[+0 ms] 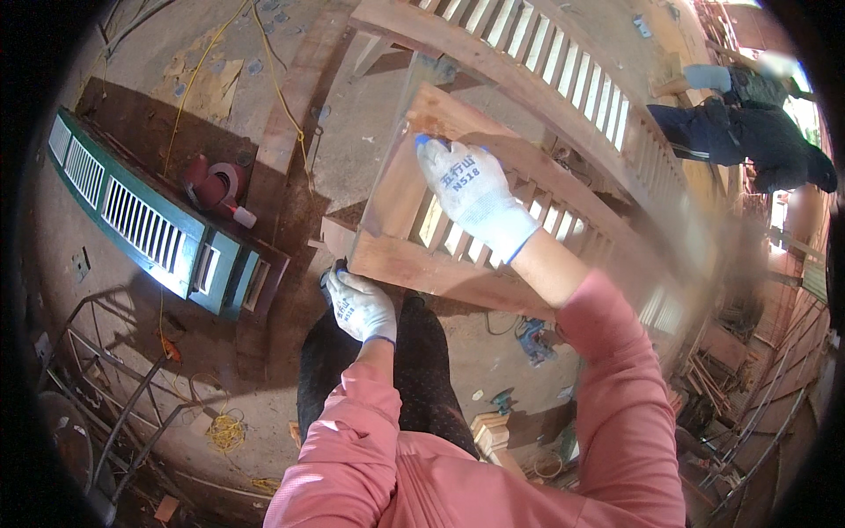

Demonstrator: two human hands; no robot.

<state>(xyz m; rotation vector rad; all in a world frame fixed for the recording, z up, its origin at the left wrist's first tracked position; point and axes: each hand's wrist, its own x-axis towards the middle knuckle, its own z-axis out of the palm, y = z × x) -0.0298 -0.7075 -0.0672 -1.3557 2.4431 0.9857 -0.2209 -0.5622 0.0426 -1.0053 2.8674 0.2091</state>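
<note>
A slatted wooden panel, reddish brown with a broad frame, lies tilted in front of me. My right hand, in a white knitted glove with blue fingertips, rests on the panel's left frame board, fingers laid on the wood. No tool shows under it, though its palm side is hidden. Just below the panel's near left corner is my left hand, gloved alike. Its fingers are curled together beside the corner; a dark patch shows at the fingertips, and I cannot make out what they hold.
A longer slatted wooden panel stands beyond. At left are green slatted panels and a red round object. A yellow cord crosses the floor. A blue power tool lies at right. Another person bends at far right.
</note>
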